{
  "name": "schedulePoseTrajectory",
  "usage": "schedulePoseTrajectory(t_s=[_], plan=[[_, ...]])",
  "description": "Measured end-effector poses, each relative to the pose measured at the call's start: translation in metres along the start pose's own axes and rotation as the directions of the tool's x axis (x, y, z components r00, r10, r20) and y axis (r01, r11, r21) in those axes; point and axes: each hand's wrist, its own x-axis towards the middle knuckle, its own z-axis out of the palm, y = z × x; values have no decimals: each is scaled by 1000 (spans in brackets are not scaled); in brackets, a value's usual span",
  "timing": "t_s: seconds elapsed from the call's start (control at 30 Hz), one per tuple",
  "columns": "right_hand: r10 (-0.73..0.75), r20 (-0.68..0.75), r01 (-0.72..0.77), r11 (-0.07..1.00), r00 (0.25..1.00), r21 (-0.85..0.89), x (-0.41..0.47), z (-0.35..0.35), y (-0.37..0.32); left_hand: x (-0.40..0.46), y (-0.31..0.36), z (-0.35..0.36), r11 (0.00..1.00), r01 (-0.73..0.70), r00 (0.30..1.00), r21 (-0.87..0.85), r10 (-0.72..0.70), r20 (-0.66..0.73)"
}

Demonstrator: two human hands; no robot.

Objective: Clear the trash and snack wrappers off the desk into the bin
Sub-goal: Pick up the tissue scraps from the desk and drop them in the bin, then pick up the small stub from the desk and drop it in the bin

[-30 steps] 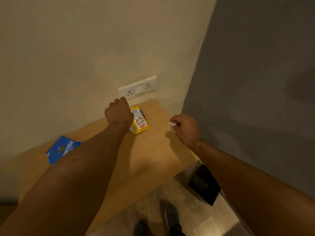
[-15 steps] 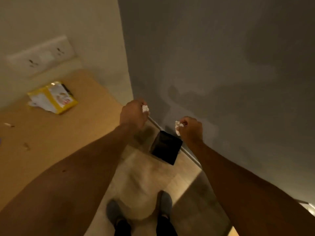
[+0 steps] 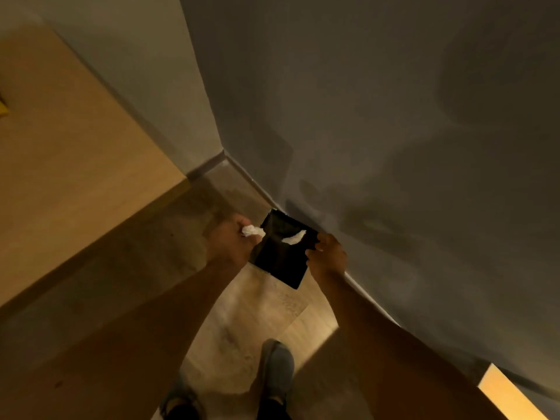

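Note:
A black square bin (image 3: 280,259) stands on the floor against the grey wall. My left hand (image 3: 231,241) hovers at the bin's left rim, shut on a crumpled white paper scrap (image 3: 251,230). My right hand (image 3: 328,253) is at the bin's right rim with its fingers apart and nothing in it. A white paper scrap (image 3: 294,237) shows as a blurred streak over the bin's dark opening, apart from both hands. The wooden desk (image 3: 69,153) fills the left side, with a yellow wrapper's corner (image 3: 2,109) at the frame's left edge.
The grey wall (image 3: 394,116) runs close along the right of the bin. My two shoes (image 3: 277,365) stand on the wooden floor just below the bin. The desk's front edge runs diagonally at the left.
My view swung from the desk down to the bin. Both hands dropped to the bin's rim, and the right hand opened and let go of its white scrap.

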Motion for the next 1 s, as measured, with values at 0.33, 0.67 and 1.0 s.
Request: schedulePoseTrajectory(t_s=[0.33, 0.67, 1.0], plan=[[-41, 28, 43, 997, 999, -60, 7, -20, 24, 21, -9, 49, 959, 200, 976, -201, -213, -46], [-359, 112, 375, 858, 927, -352, -25, -53, -118, -2, 75, -40, 978, -210, 955, -9, 203, -216], [-854, 197, 780, 315, 481, -540, -179, -40, -434, -41, 134, -378, 937, -26, 821, 349, 219, -527]])
